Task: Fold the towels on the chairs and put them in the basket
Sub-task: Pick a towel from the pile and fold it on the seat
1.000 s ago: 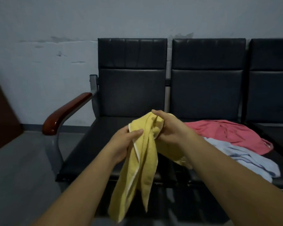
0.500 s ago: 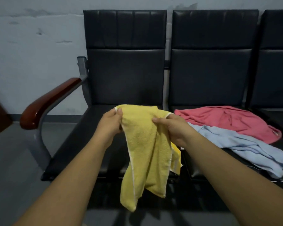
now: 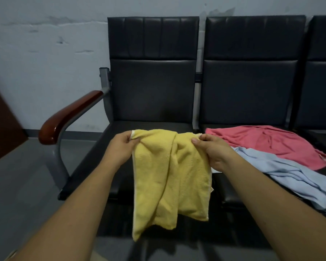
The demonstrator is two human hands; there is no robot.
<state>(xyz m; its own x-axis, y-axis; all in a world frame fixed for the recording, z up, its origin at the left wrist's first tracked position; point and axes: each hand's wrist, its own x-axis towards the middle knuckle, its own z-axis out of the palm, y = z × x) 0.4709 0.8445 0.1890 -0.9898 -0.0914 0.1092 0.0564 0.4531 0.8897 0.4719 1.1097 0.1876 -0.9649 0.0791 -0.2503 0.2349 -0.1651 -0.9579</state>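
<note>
Holding the yellow towel (image 3: 169, 178) up by its top edge, in the air in front of the end chair seat (image 3: 94, 166). Pinching the upper left corner between thumb and fingers of the left hand (image 3: 120, 149). Gripping the upper right corner in the curled fingers of the right hand (image 3: 215, 151). Hanging slack: sagging along the top edge, bunching in a long vertical crease down the middle, trailing lower at the bottom left than at the bottom right.

Judging the step in hand as opening the towel out ahead of the first fold. Recommending:
- drawing the two hands further apart until pulling the top edge taut;
- giving one short shake for clearing the middle crease;
- checking both lower corners for hanging level before bringing corner to corner.

Advising against folding over that crease, as likely producing a lopsided packet. Suggesting laying the towel flat on the seat below if failing to square it in the air.

Noting the pink towel (image 3: 267, 144) and the blue towel (image 3: 294, 176) lying crumpled and touching on the neighbouring seat to the right, both awaiting folding. Not seeing the basket anywhere in view; advising locating it before carrying anything off.
</note>
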